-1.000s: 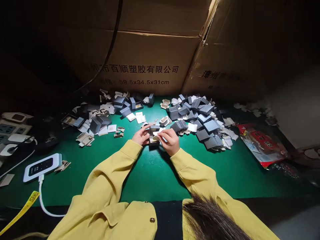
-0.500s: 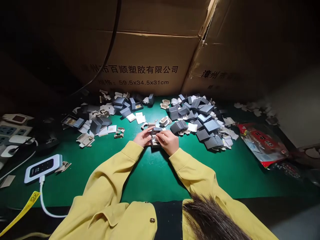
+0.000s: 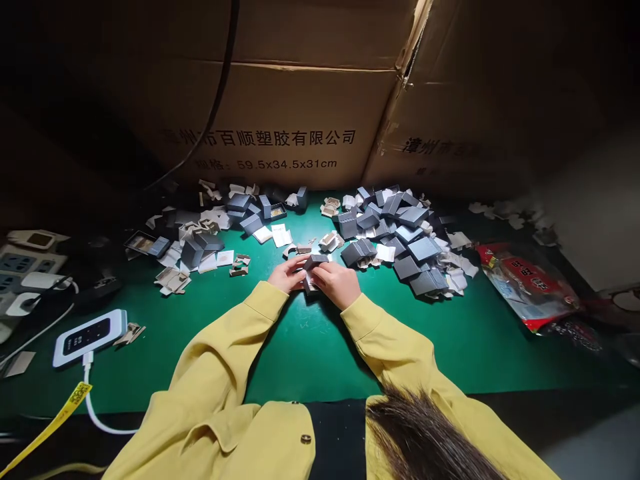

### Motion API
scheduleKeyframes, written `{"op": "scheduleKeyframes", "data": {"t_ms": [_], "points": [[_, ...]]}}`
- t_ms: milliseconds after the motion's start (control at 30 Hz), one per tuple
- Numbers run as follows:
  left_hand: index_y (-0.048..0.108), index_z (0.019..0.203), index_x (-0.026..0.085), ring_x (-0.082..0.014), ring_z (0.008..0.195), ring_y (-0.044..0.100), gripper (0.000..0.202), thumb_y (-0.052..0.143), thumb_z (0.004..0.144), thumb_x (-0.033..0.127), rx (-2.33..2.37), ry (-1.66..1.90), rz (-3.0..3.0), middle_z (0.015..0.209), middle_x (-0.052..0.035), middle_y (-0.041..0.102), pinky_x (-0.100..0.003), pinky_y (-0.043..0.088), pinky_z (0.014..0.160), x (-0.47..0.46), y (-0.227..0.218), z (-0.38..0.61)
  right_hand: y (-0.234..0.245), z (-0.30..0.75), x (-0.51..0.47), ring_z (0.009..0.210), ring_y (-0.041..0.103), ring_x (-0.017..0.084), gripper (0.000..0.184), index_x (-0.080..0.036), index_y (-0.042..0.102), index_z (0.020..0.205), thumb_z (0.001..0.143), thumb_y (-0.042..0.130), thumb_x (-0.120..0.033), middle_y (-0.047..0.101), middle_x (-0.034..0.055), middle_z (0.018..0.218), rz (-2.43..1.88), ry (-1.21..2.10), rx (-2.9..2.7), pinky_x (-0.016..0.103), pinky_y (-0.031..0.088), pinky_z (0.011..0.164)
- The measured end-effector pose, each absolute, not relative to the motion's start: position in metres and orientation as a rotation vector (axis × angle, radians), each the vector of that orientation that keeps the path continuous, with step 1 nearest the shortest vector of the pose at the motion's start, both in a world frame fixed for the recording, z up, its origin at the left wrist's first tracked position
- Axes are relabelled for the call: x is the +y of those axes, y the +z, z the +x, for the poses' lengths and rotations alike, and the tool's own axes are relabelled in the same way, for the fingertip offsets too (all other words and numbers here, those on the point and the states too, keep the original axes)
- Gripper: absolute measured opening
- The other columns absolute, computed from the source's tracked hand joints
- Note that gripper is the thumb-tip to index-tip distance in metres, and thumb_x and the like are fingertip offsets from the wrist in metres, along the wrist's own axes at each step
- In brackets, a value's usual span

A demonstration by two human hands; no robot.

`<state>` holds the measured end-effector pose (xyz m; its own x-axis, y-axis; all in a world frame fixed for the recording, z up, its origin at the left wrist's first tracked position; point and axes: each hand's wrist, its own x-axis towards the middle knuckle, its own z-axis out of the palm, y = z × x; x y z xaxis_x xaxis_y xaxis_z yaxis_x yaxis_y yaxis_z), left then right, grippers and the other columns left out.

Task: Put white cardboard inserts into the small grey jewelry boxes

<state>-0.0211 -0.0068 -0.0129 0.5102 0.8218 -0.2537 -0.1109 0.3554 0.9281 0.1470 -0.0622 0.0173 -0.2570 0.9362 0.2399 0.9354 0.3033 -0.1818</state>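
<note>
Between my hands, at the middle of the green table (image 3: 310,353), is a small dark box (image 3: 316,259) with its lid raised and a pale lining showing inside. My left hand (image 3: 289,273) grips the box's left side. Closed over its right side and opening, my right hand (image 3: 338,283) has its fingertips bent into the box. Whether those fingers also pinch a smaller piece is hidden. Just beyond the box lie a folded cardboard insert (image 3: 330,241) and some scraps.
Dark boxes with white papers are heaped at the right (image 3: 425,250) and left (image 3: 195,250). A white device (image 3: 90,338) with a cable lies at left, near a power strip (image 3: 23,267). A red plastic packet (image 3: 530,287) is at right. Large cartons (image 3: 270,100) stand behind.
My right fingers have moved slightly deeper into the box, covering more of its opening. The left hand keeps its hold. The whole view has shifted a little.
</note>
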Motion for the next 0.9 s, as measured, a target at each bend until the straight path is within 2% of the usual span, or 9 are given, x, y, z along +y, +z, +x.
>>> {"op": "scheduleKeyframes", "data": {"t_ms": [133, 300, 567, 900], "points": [[0.058, 0.127, 0.02, -0.025, 0.094, 0.065, 0.072, 0.08, 0.063, 0.042, 0.838, 0.699, 1.043, 0.125, -0.0144, 0.059, -0.035, 0.057, 0.074, -0.007, -0.015, -0.021, 0.016, 0.143, -0.062, 0.08, 0.057, 0.014, 0.024, -0.022, 0.068, 0.086, 0.094, 0.049, -0.036, 0.069, 0.0022, 0.088, -1.753, -0.021, -2.266, 0.029, 0.021, 0.053], [0.059, 0.126, 0.019, -0.0265, 0.093, 0.066, 0.075, 0.082, 0.06, 0.044, 0.854, 0.717, 1.045, 0.125, -0.0154, 0.059, -0.036, 0.057, 0.074, -0.006, -0.017, -0.02, 0.015, 0.138, -0.062, 0.068, 0.055, 0.012, 0.03, -0.022, 0.068, 0.088, 0.095, 0.044, -0.041, 0.069, 0.0028, 0.086, -1.861, 0.035, -2.224, 0.028, 0.019, 0.051], [0.06, 0.125, 0.021, -0.0282, 0.096, 0.065, 0.075, 0.083, 0.057, 0.044, 0.894, 0.75, 1.027, 0.124, -0.0141, 0.061, -0.037, 0.057, 0.074, -0.005, -0.016, -0.019, 0.011, 0.148, -0.062, 0.068, 0.057, 0.011, 0.029, -0.028, 0.07, 0.097, 0.096, 0.042, -0.039, 0.07, -0.0003, 0.092, -1.803, 0.087, -2.194, 0.027, 0.024, 0.052], [0.059, 0.126, 0.018, -0.0307, 0.103, 0.064, 0.073, 0.082, 0.06, 0.041, 0.854, 0.732, 1.038, 0.129, -0.0157, 0.058, -0.038, 0.057, 0.078, -0.007, -0.018, -0.019, 0.012, 0.147, -0.06, 0.064, 0.055, 0.009, 0.031, -0.026, 0.07, 0.084, 0.096, 0.045, -0.038, 0.07, -0.0017, 0.086, -1.771, 0.029, -2.199, 0.028, 0.021, 0.052]]}}
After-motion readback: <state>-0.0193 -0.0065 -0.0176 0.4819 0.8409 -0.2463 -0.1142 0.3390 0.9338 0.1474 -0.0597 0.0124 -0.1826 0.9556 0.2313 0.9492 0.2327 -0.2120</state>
